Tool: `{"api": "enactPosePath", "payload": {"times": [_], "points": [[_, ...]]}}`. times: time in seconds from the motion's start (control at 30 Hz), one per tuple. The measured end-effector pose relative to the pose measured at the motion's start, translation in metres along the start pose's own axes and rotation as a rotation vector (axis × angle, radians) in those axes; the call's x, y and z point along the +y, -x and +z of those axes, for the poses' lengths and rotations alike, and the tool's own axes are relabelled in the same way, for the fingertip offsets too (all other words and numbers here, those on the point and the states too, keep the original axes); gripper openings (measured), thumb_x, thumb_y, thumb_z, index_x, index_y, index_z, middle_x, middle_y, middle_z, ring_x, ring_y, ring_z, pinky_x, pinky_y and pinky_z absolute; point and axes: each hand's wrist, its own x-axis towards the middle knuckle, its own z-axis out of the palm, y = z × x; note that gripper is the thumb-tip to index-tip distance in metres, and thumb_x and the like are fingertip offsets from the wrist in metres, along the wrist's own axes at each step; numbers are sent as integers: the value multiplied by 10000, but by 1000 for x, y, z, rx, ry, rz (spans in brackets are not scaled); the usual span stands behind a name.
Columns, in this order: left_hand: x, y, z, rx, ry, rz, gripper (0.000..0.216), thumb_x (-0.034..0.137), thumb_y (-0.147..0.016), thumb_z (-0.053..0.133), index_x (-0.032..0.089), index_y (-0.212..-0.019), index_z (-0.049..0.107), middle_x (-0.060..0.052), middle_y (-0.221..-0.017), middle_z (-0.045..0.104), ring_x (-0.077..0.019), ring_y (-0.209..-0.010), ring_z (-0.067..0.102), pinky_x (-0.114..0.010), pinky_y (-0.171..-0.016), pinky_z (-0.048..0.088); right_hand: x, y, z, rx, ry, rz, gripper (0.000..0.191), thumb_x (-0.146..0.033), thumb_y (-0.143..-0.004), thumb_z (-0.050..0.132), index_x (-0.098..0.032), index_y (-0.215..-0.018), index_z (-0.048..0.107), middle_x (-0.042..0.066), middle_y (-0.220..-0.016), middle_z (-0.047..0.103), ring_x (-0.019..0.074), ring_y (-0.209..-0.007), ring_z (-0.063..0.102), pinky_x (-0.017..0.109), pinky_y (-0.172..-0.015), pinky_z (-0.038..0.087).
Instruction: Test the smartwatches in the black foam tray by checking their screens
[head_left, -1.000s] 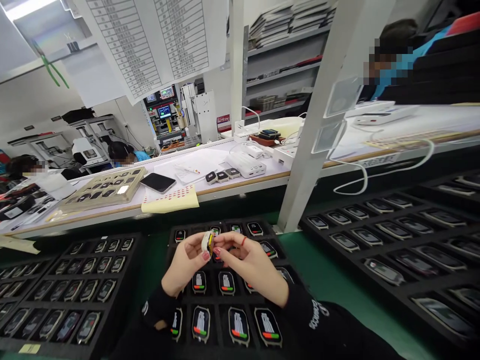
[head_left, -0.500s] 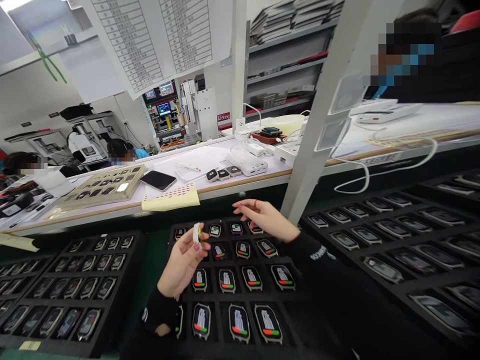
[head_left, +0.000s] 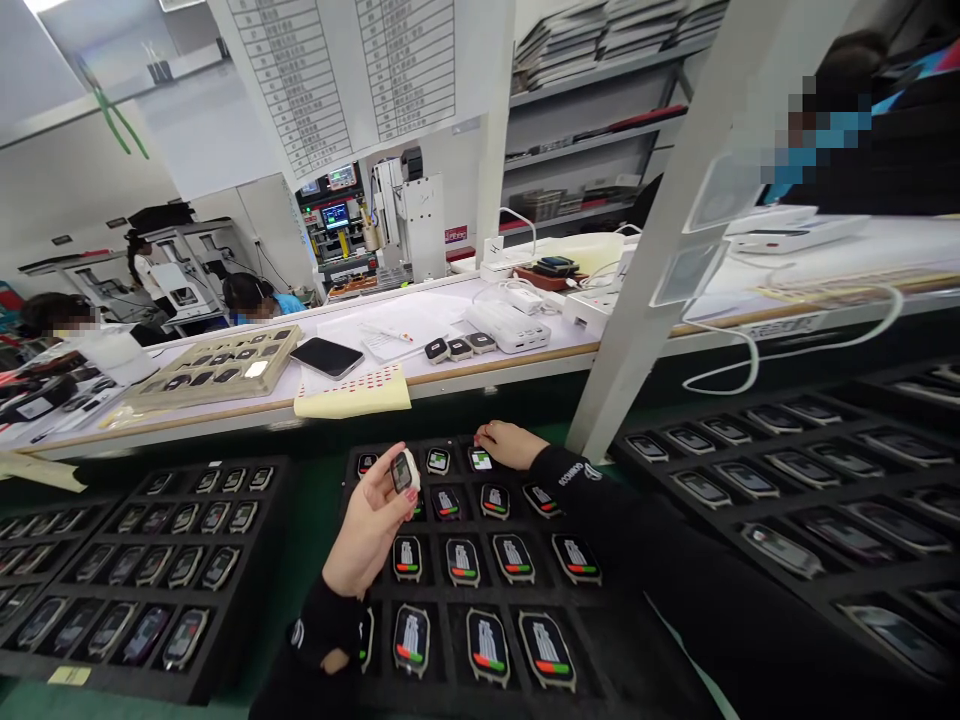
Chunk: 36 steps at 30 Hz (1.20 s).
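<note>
My left hand (head_left: 371,525) is closed on a smartwatch case (head_left: 406,472) with a dark screen and pale frame, held up by its edges between thumb and fingers above the tray. My right hand (head_left: 514,446) reaches over the far right corner of a black foam tray (head_left: 600,640). Its fingers are bent slightly, tips beside a watch (head_left: 480,459) with a white and green screen; whether they touch it I cannot tell. Nothing shows in that hand. Several more strapless watches (head_left: 512,557) lie face up in the tray's pockets, many showing red and green bars.
Another watch tray (head_left: 191,610) stands on the left, and more watches in dark foam (head_left: 795,470) on the right. A slanted white post (head_left: 637,320) rises beside my right arm. On the shelf lie a phone (head_left: 327,357), a white box-shaped device (head_left: 510,328) and cables. Other people sit beyond.
My right hand has come down towards the back row, its fingers now bent. My left hand has turned the watch so that its screen shows. The view has shifted slightly.
</note>
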Motion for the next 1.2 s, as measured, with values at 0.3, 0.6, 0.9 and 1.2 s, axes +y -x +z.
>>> {"api": "enactPosePath", "payload": {"times": [0.3, 0.6, 0.9, 1.2], "points": [[-8, -3, -2, 4, -21, -8, 656, 253, -690, 835, 250, -1297, 584, -24, -961, 618, -74, -732, 518, -176, -632, 430, 6, 8, 3, -105, -223, 66, 200, -270, -1081, 497, -115, -1028, 611, -80, -543, 486, 86, -334, 387, 188, -390, 370], [-24, -10, -14, 7, -257, 90, 643, 331, -708, 804, 246, -1290, 546, -82, -1171, 628, -185, -961, 619, -275, -815, 506, -18, 15, -1, 25, -683, 112, 353, -403, -1056, 482, -140, -845, 586, 33, -618, 576, 192, -563, 633, 227, -467, 484], [-18, -4, -9, -118, -391, 113, 556, 322, -801, 721, 248, -1315, 519, -94, -1230, 603, -204, -1006, 619, -281, -831, 500, -65, 84, 5, -309, -1251, 6, 256, -374, -969, 591, -159, -1103, 557, 106, -905, 652, 174, -648, 622, 149, -360, 411], [-16, -3, -5, -10, -464, 82, 407, 434, -884, 585, 224, -1231, 628, -68, -991, 668, -151, -706, 573, -250, -587, 419, -69, 104, 23, -187, -1424, -79, 331, -413, -844, 713, -177, -1062, 632, 71, -870, 626, 163, -630, 558, 144, -351, 396]]}}
